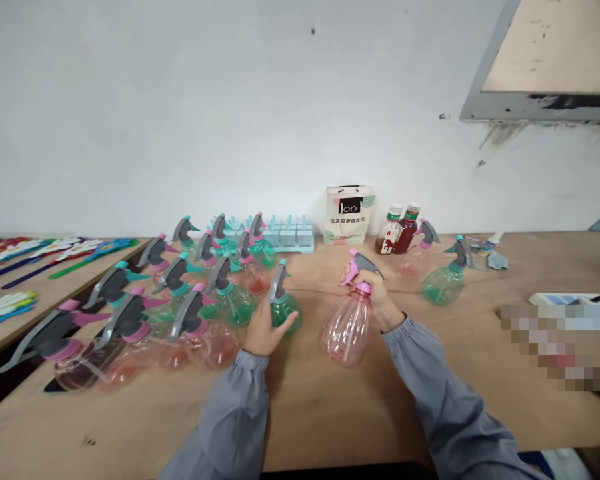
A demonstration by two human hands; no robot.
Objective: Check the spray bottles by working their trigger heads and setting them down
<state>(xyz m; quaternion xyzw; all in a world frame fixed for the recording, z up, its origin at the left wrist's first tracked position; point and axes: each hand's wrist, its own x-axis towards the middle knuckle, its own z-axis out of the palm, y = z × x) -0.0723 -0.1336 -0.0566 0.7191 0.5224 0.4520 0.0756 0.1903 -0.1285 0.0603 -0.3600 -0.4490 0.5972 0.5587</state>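
Observation:
My right hand (pixel 377 293) is wrapped round the neck of a clear pink spray bottle (pixel 345 330) with a grey and pink trigger head. That bottle is upright, its nozzle pointing left. A green spray bottle (pixel 293 305) with a grey and teal head is in my left hand (pixel 266 328); the thumb lies across its front and the fingertips are hidden on its left side. To the left stand several more pink and green spray bottles (pixel 220 343) in close rows. On the right are another pink spray bottle (pixel 414 261) and a green spray bottle (pixel 443 287).
Behind the bottles are pale blue ice-pop moulds (pixel 297 239), a paper bag (pixel 350 230) and two sauce bottles (pixel 407 230). Colourful long-handled items (pixel 75 257) lie on the left table. A white box (pixel 560 300) and a blurred-out object (pixel 555 347) lie at right on the wooden table (pixel 310 420).

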